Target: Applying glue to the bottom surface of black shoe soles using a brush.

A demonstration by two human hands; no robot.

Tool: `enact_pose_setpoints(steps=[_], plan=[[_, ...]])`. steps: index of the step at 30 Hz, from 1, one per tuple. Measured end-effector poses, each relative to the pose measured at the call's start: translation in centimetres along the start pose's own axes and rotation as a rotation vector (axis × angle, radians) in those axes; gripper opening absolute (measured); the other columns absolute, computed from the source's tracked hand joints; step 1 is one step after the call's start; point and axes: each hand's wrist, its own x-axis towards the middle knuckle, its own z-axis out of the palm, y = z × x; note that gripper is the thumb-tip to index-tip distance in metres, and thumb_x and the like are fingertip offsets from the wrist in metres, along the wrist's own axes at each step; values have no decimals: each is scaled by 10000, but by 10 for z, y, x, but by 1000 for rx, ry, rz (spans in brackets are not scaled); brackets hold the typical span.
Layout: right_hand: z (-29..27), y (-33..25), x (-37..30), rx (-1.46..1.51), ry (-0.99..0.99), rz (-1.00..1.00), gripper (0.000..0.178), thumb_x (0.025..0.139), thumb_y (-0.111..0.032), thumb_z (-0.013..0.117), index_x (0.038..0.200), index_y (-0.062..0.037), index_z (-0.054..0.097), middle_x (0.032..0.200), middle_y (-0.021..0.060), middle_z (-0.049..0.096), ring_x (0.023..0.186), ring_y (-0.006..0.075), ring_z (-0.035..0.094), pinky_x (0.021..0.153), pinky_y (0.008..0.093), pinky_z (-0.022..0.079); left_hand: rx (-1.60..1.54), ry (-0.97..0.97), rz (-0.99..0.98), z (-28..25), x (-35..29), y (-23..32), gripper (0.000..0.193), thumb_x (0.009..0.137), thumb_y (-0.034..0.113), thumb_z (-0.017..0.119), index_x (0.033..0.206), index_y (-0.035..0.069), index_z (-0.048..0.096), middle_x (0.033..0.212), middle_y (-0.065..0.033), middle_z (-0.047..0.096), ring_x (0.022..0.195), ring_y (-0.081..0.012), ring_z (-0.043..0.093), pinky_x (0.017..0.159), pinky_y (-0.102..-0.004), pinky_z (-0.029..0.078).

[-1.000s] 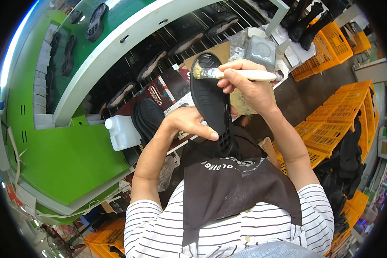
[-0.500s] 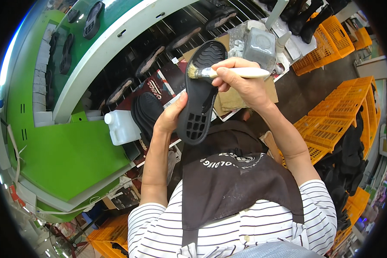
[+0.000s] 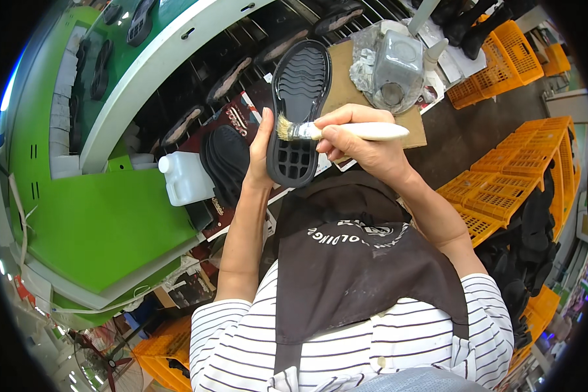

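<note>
My left hand [image 3: 262, 151] is closed on the left edge of a black shoe sole [image 3: 300, 81], its thumb along the rim and the other fingers mostly hidden beneath. Wavy ridges line the sole's far part and a grid of square hollows fills its near part. In my right hand [image 3: 366, 140] is a paintbrush [image 3: 380, 131] with a white handle, pinched near the ferrule. Its pale bristles touch the sole's left rim, just above the grid. A stack of black soles [image 3: 225, 160] lies left of my left hand, beside a white plastic jug [image 3: 186, 178].
A clear plastic container [image 3: 397, 72] stands on cardboard [image 3: 408, 127] at the far right of the bench. Behind is a rack [image 3: 255, 39] carrying shoe parts. A green machine [image 3: 98, 228] fills the left. Orange crates [image 3: 503, 170] stand at the right.
The sole has moved away from me and turned more upright. The brush has gone from the sole's upper left edge down toward the grid. My left thumb lies higher along the edge.
</note>
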Motion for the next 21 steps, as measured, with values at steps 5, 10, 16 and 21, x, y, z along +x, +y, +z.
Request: enact_pose_setpoints(steps=[5,10,16,21], plan=[[7,2,-8,13,-14,33,195,883,-94,635,980,73,657,821,95,669,686,97,640,608,212,537,-1,131,71,0,7,-5,541,997,426,281,1251,-2,496,1117,-157,621,969,-243,634,882,-366,510],[9,-10,-9,8,-65,100,170,882,-70,618,984,65,639,806,117,675,691,115,654,592,215,539,-109,130,-15,12,4,-1,514,998,397,298,1225,-10,516,1105,-166,628,965,-251,640,875,-370,517],[8,-34,-7,-31,-165,225,147,866,-34,606,960,74,642,816,128,671,696,131,664,583,219,549,-320,104,-193,40,-7,11,481,995,352,341,1050,-64,575,951,-222,660,847,-268,677,806,-351,553],[1,-51,2,-25,-313,278,186,809,-64,665,929,77,656,863,162,667,708,171,674,593,247,555,-425,59,-407,33,-11,9,464,1002,323,328,1057,-76,559,917,-213,646,769,-277,667,660,-345,577]])
